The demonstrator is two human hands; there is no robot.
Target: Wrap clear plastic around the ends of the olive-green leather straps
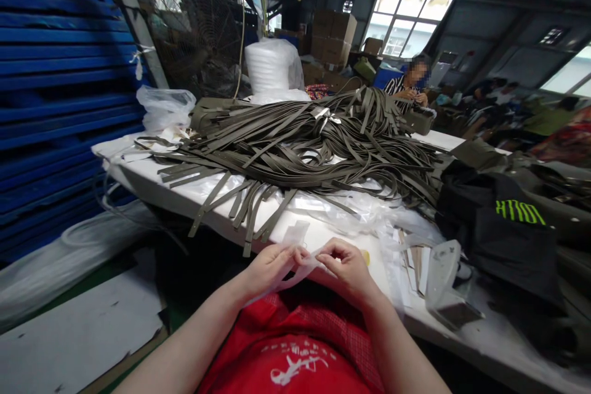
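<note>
Held between the two hands at the near edge of the white surface (pixel 335 234), the strip (pixel 305 269) is thin, pale and see-through, and it hangs in front of the red top (pixel 295 351). Its long axis slants across the view: one end points to the right hand (pixel 348 266), and from there the strip runs down and left, bending as it passes below the left hand (pixel 273 263). Where it goes under the left palm is partly hidden, so I cannot tell where that end stops. The left grip is closed, thumb and fingers pinching the strip; the right grip is narrow too, its fingertips nipping the strip just beside the left fingers. A pale flap (pixel 296 233) lies just beyond the left hand and points away from the body; I cannot tell whether it belongs to the same strip. Past the hands, a big heap of dark straps (pixel 286 141) stretches mostly sideways over the surface, some of its ends hanging over the near edge. Clear plastic (pixel 355 209) lies between the heap and the right hand. Farther right are a pale holder (pixel 443 274) and black cloth (pixel 503 228) with green letters. Across the surface sits a person (pixel 406 87), hands raised together.
</note>
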